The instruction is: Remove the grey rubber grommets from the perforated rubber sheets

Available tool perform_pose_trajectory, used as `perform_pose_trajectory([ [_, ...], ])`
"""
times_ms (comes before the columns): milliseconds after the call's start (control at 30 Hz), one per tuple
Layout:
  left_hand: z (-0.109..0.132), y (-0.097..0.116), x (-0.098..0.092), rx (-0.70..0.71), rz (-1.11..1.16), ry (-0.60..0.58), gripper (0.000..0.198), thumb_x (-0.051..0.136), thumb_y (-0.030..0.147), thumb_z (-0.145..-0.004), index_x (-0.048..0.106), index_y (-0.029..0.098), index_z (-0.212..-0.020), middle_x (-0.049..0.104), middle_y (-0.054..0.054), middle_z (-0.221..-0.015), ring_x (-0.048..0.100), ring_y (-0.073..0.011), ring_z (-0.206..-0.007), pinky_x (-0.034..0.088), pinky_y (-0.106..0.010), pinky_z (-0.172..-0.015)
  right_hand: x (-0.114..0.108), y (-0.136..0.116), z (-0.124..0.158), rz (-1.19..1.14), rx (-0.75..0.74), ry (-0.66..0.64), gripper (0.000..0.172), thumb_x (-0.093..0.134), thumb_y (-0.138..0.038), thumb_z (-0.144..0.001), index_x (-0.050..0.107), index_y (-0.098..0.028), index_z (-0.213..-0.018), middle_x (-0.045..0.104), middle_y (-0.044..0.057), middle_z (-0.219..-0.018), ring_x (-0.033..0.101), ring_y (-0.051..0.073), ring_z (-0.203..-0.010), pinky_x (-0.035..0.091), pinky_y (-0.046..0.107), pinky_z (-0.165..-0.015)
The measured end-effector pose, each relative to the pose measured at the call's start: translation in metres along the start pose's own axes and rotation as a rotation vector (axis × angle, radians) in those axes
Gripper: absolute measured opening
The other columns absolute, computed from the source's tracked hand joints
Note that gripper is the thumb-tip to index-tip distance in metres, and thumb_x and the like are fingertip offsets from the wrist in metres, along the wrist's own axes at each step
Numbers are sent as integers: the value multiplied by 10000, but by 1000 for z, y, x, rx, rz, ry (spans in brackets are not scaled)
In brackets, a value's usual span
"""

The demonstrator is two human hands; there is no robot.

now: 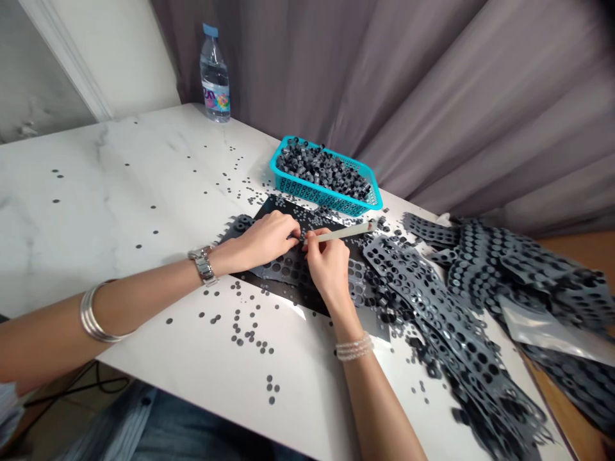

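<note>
The right hand (330,259) gripped a pale stick (348,232) over a black mat (307,297); just beside, the left hand (270,237) curled, though I couldn't tell whether it pinched anything.

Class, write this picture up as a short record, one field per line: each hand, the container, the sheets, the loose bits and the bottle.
Left hand: fingers bent over the dark board; grip unclear
Right hand: holds a pale flat tool
Container: turquoise basket, heaped with small dark pieces
Sheets: perforated grey sheets piled at picture right
Loose bits: dark discs scattered on the white table
Bottle: clear bottle, blue cap, upright near the curtain
</note>
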State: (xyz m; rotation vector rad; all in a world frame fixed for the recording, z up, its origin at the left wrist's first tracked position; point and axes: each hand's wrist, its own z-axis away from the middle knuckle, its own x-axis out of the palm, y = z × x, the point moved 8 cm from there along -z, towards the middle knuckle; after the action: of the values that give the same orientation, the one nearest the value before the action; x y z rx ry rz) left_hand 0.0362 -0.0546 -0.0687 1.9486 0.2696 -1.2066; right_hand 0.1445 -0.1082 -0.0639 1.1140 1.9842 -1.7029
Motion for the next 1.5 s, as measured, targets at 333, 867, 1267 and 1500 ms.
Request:
perform_pose_trajectory([
  [333,16,-28,-45,-460,1217,246,46,698,169,-799,667,140,-783,441,58,-568,303,-22,-439,233,-169,-398,4,13,-1,-102,85,15,281,480,-361,-891,651,-189,-748,689,41,-609,654,204,-580,433,269,-600],
  [867,25,-24,-5,-798,1917,169,128,533,-4,-857,637,61,-822,651,-157,-899,663,-149,-796,523,-139,-520,-23,26,12,-329,170,167,337,520,-461,-883,674,-177,-789,680,29,-636,615,179,-554,452,281,-573],
  [1267,31,-13,-3,-878,1988,201,142,525,-2,-871,607,11,-987,650,-230,-1029,689,-219,-958,614,-231,-787,-22,28,13,-323,165,165,351,533,-485,-880,673,-178,-783,683,33,-636,622,179,-562,468,280,-572],
  [1500,30,-12,3,-775,1900,151,109,593,34,-859,624,94,-774,620,-56,-798,586,-57,-690,504,-141,-623,-25,11,13,-540,120,139,382,453,-523,-926,589,-201,-1079,705,19,-748,597,122,-492,439,231,-485],
])
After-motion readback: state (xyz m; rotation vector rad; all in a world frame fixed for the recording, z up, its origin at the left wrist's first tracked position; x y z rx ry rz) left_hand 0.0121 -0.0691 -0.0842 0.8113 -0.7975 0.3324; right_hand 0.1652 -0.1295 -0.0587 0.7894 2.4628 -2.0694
